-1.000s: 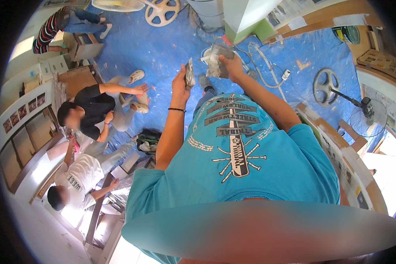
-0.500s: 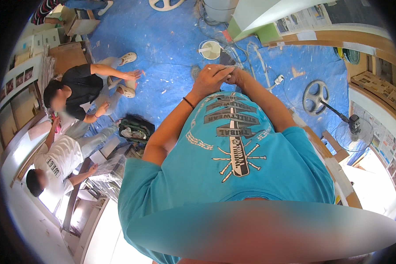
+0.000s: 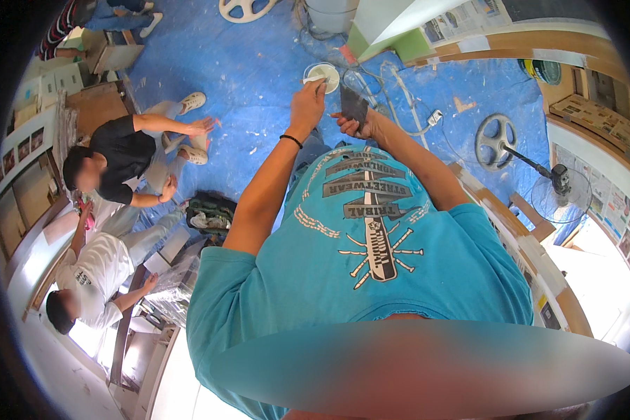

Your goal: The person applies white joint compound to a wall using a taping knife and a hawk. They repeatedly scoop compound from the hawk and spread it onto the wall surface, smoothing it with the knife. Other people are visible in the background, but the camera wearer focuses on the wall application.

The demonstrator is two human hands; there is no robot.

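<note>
While a dark grey, flat rectangular plate is clamped in the right hand, the left hand is held in front of a round, whitish bucket set on blue plastic sheeting; its grip cannot be told.

One dark plate, three co-workers

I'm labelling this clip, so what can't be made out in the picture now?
All in the head view:
What, if anything, the left hand holds: too small, partly covered by its fingers.
Part of the bucket: behind that hand.
Part of the wheel-shaped base: cut off by the top edge.
Part of the striped-top worker: likewise.
</note>
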